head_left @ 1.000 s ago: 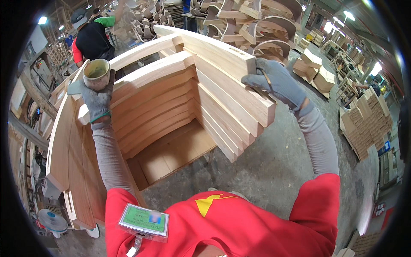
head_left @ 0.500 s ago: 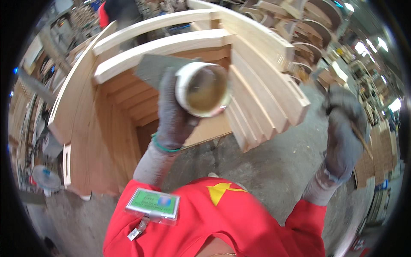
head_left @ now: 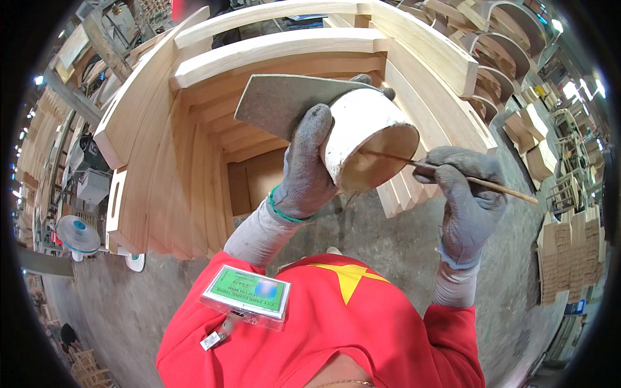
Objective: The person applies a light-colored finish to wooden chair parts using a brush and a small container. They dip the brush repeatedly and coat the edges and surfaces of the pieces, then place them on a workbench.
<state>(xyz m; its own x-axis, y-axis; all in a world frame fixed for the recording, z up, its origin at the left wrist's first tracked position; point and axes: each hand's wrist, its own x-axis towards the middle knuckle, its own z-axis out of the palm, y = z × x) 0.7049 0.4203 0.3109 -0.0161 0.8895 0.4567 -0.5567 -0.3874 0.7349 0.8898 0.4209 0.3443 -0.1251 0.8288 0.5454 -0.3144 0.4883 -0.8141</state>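
White cup tipped in the gloved left hand, its mouth toward the right hand, presumably so that the thin wooden stick can reach its interior. The left hand grasps the cup's wall, spread by its girth; a flat grey plate appears pinned in the same grip. The right hand, also gloved, curls tightly around the stick, whose far end lies inside the cup. Behind: stacked wooden frames.

this is a woodworking shop, plain enough from here: nested pale wooden frames up close, curved wooden parts piled beyond, stacked wooden pieces on the grey concrete floor, bright lights.
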